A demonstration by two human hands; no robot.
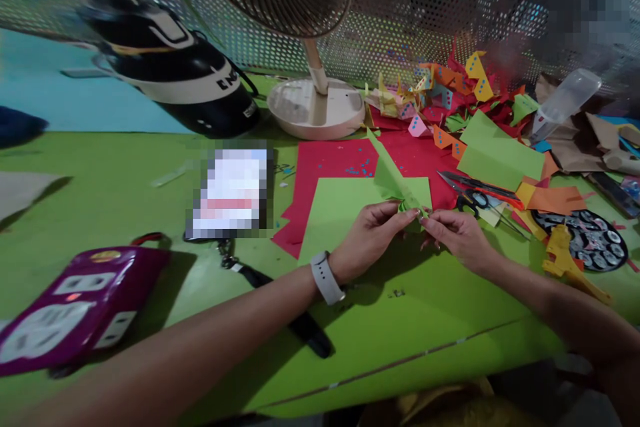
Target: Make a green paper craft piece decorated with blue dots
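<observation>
Between my two hands is a piece of light green folded paper [393, 170], narrow and long, pointing up and away to the left. My left hand [377, 230], with a pale watch strap on its wrist, pinches the paper's near end. From the other side my right hand [457, 233] pinches the same end, thumb and fingers pressed together. Fingertips partly hide the folds there. Beneath lies a flat light green sheet [340, 213], on top of a red sheet [317, 167] with small blue dots scattered over it.
Scissors [465, 197] and an orange cutter [505, 195] lie right of my hands. Behind them is a heap of colourful folded paper [445, 90]. A fan [317, 107], black bottle [190, 80], phone [230, 193] and purple power strip [85, 300] stand or lie on the green table [400, 347].
</observation>
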